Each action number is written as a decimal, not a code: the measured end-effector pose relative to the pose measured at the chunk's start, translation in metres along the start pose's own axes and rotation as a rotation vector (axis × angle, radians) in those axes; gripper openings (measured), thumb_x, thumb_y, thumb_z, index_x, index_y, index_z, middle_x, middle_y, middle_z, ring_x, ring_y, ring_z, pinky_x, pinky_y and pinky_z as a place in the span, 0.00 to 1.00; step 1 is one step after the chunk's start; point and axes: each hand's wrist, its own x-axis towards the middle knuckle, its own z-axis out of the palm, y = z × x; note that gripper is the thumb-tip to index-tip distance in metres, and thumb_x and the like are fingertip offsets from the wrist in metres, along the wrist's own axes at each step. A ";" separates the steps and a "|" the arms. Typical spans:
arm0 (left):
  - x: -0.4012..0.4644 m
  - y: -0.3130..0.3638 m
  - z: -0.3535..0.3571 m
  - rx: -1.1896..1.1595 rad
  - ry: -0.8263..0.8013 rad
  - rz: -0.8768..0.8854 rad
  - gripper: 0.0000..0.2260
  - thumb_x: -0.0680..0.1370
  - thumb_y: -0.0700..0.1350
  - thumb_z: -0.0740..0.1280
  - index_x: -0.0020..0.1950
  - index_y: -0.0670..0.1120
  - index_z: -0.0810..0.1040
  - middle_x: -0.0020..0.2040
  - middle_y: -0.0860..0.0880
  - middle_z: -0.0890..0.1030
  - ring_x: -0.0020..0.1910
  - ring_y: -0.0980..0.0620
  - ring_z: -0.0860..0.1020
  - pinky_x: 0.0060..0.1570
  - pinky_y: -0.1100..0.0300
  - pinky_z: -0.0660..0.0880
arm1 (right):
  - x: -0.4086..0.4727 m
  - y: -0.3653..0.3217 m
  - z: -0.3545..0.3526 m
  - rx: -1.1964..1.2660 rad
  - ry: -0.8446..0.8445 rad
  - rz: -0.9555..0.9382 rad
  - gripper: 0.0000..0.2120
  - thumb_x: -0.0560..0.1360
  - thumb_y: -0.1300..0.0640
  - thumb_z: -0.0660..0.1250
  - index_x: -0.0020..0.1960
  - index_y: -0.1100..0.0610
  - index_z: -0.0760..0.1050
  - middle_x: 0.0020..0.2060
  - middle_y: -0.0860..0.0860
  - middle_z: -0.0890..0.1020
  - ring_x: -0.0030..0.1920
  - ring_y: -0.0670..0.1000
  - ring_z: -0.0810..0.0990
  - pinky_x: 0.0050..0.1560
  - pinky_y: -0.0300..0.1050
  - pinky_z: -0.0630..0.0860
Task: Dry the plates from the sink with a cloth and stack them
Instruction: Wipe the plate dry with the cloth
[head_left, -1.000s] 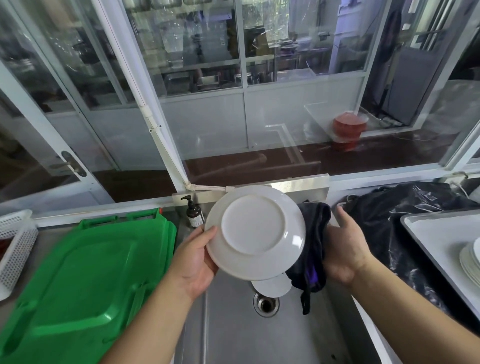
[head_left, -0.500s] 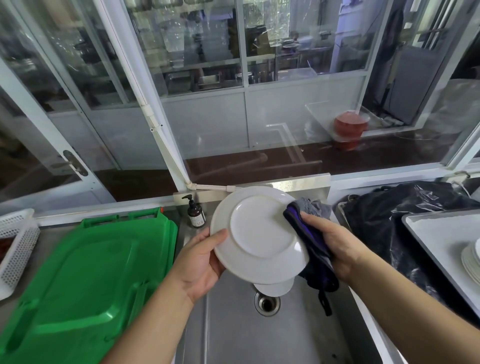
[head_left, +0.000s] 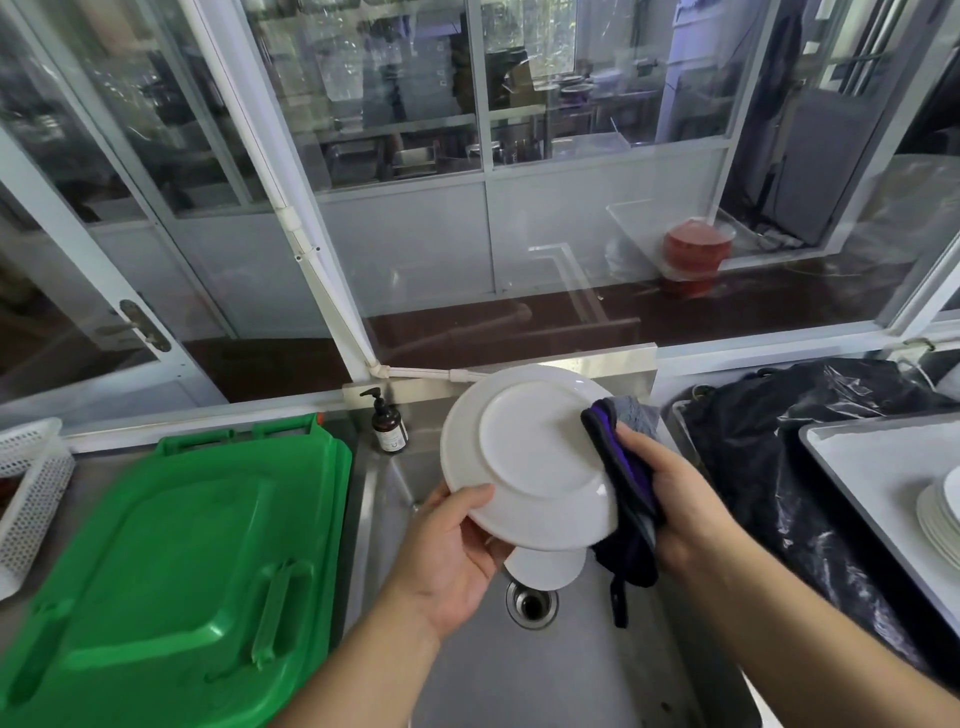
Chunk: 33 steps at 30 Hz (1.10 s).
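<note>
The left hand holds the plate by its near rim; the right hand grips the cloth. Better wipe around, turning the plate slowly.

steel counter held green lid, white basket, soap bottle, black bag, tray.

White-framed glass windows rise behind a steel counter, looking onto a daylit room with a dark red floor.
</note>
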 end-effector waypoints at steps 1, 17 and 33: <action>0.000 0.006 -0.003 0.025 -0.012 -0.032 0.10 0.71 0.43 0.71 0.49 0.50 0.90 0.55 0.43 0.86 0.49 0.46 0.86 0.41 0.54 0.83 | 0.000 -0.007 -0.003 -0.023 -0.030 0.013 0.17 0.75 0.51 0.74 0.56 0.63 0.87 0.49 0.62 0.87 0.42 0.60 0.87 0.47 0.57 0.85; -0.005 -0.010 0.015 -0.098 -0.024 0.130 0.20 0.76 0.39 0.68 0.68 0.48 0.78 0.64 0.42 0.85 0.60 0.44 0.85 0.47 0.52 0.84 | 0.002 0.021 0.022 0.056 -0.026 0.054 0.22 0.74 0.45 0.74 0.61 0.59 0.86 0.58 0.60 0.87 0.52 0.61 0.85 0.57 0.60 0.78; 0.006 0.037 -0.016 0.107 -0.133 -0.032 0.21 0.71 0.44 0.76 0.64 0.44 0.84 0.65 0.36 0.82 0.61 0.38 0.83 0.52 0.47 0.84 | 0.011 -0.034 0.000 -0.158 -0.194 0.194 0.15 0.73 0.52 0.74 0.50 0.64 0.88 0.46 0.63 0.87 0.39 0.60 0.88 0.41 0.53 0.87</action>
